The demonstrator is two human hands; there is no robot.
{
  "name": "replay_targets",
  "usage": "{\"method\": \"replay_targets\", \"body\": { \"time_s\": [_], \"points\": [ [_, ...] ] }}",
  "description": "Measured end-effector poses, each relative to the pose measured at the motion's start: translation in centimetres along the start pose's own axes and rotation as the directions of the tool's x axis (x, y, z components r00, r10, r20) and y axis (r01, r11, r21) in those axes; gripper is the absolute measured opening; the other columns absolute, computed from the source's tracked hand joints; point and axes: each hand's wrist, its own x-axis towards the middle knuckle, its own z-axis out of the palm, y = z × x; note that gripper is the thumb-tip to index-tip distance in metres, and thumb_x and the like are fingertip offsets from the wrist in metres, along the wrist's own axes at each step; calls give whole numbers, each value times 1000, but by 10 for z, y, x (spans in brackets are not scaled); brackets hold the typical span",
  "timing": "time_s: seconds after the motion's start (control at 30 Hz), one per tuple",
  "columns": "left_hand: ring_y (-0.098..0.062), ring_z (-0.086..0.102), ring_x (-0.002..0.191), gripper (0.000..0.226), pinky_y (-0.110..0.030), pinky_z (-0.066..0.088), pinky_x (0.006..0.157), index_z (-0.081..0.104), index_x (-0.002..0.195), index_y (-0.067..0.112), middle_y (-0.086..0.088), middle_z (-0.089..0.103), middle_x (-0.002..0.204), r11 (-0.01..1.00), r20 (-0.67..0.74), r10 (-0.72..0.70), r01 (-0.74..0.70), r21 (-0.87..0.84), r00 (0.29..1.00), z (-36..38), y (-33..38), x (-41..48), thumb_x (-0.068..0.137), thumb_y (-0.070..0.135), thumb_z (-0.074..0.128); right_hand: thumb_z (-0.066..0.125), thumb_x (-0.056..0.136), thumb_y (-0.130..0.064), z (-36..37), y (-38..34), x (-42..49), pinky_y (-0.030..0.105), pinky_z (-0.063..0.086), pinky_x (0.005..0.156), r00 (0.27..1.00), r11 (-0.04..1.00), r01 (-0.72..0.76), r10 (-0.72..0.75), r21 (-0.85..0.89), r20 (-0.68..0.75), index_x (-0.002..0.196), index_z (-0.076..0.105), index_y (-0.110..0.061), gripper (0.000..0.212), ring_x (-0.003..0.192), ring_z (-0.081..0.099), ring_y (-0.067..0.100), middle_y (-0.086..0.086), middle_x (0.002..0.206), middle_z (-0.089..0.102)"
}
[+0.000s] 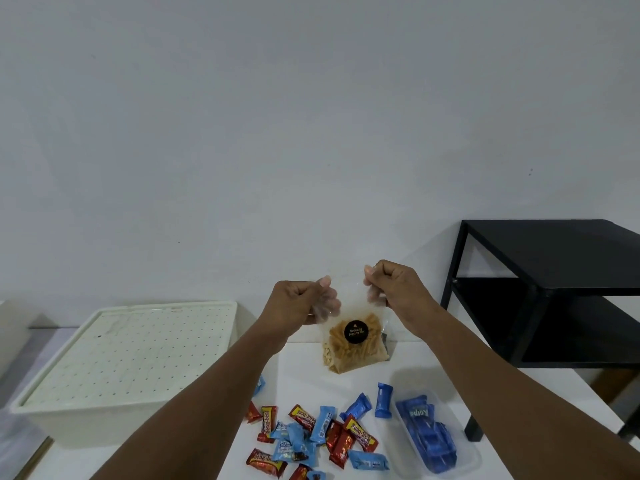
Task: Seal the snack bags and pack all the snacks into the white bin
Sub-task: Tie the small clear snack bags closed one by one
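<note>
A clear snack bag [355, 344] of orange sticks with a round black label is held upright above the white table [433, 372]. My left hand [298, 303] pinches its top left corner and my right hand [394, 285] pinches its top right corner. The white bin [86, 410] stands at the left with a perforated white lid [135, 351] on it. Several loose red and blue wrapped snacks [318, 434] lie on the table below the bag. A clear tray [474, 448] holding blue packets lies at the right.
A black two-shelf side table [554, 289] stands at the right, against the white wall [311, 133]. A pale box edge [14, 334] shows at the far left.
</note>
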Motion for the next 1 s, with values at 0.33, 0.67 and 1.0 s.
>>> {"method": "replay_targets", "body": {
  "time_s": [0.33,0.67,1.0],
  "points": [
    [-34,74,92,27,-33,59,71,71,89,7,-11,72,91,945,275,-279,314,-90,920,-2,4,1,79,32,72,82,70,-41,-4,-11,-6,25,47,65,981,994,-41,60,-102,184,81,79,-12,31,66,60,11,2,68,68],
    [-23,69,71,25,-30,55,64,72,89,-3,-14,72,80,987,26,-141,143,-72,990,10,-15,7,93,22,68,75,82,-49,13,3,-7,23,40,61,991,996,-34,23,-84,-131,72,62,-14,39,59,45,11,-5,63,51],
    [-20,70,67,25,-37,59,68,70,83,2,-11,69,72,993,-174,-4,24,112,985,27,-27,8,96,22,65,58,99,-30,22,18,-10,28,45,59,987,990,-139,139,-6,78,77,66,-12,30,67,59,18,3,73,64]
  ]
}}
